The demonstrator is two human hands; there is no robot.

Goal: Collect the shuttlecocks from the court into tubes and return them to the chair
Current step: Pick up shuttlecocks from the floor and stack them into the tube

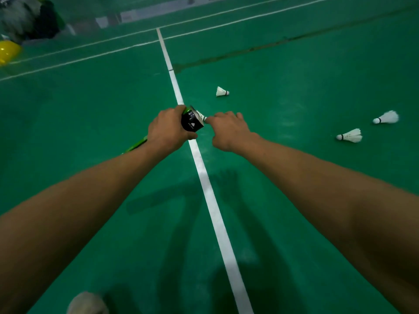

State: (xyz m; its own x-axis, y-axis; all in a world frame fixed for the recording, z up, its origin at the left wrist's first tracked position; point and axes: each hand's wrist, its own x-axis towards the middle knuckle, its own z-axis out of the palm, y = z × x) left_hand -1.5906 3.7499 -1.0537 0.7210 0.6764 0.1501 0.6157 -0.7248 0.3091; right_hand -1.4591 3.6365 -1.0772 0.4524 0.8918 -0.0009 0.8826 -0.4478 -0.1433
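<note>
Above white court line (204, 173): left hand (166, 130) fingers wrapped round tube (191, 122); right hand (229, 130) pinches shuttlecock (201, 114) at tube mouth.

Dim light from above is falling evenly on the green floor (68, 109), casting soft overlapping shadows (158, 200) (several, faint-edged) below the fingers (229, 114); far up-left of the fingers, the corner is blurring and smearing.

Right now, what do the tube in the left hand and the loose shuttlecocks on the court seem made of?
Tube: probably cardboard or plastic with a glossy printed skin; its black end shows a glint, and the body is green. Loose shuttlecocks: matte white feather-like skirts, on rounded white bases with a dark band.
</note>
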